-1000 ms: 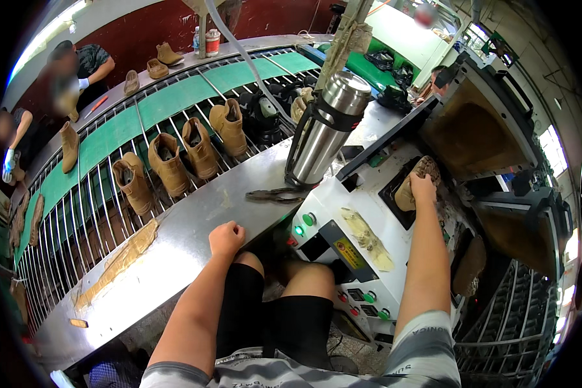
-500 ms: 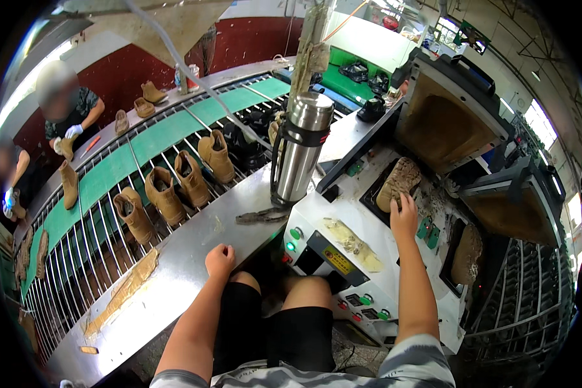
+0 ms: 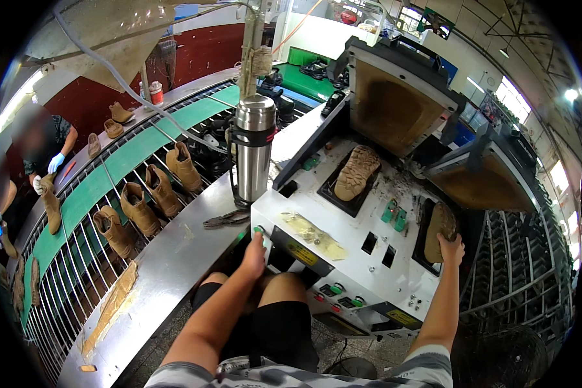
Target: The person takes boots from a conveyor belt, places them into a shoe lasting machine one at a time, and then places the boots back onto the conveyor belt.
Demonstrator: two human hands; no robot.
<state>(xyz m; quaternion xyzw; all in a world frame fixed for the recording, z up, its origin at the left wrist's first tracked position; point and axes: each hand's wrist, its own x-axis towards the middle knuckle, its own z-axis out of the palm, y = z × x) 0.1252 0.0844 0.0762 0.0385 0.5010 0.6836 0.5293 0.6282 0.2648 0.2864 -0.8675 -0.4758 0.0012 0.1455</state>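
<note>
My right hand [image 3: 452, 247] is closed on the near end of a tan boot sole [image 3: 441, 229], tread up, in the right bay of a white press machine [image 3: 343, 226]. A second tan sole [image 3: 358, 172] with a lugged tread lies in the left bay, untouched. My left hand [image 3: 255, 253] is curled at the machine's front left corner, its fingertip at or just beneath a green button [image 3: 258, 230]. Nothing shows in that hand. Both press lids stand raised: the left lid [image 3: 398, 97] and the right lid [image 3: 485, 174].
A steel thermos [image 3: 252, 155] stands on the metal table [image 3: 181, 271] at left, beside a dark sole strip [image 3: 226, 218]. Several tan boots [image 3: 139, 210] rest on a roller rack. Two people work at the far left. A black wire rack [image 3: 517, 278] stands at the right.
The view has swung to the right. My right hand has gone from the left bay's sole to the right bay's. My left hand has moved from the table edge to the green button.
</note>
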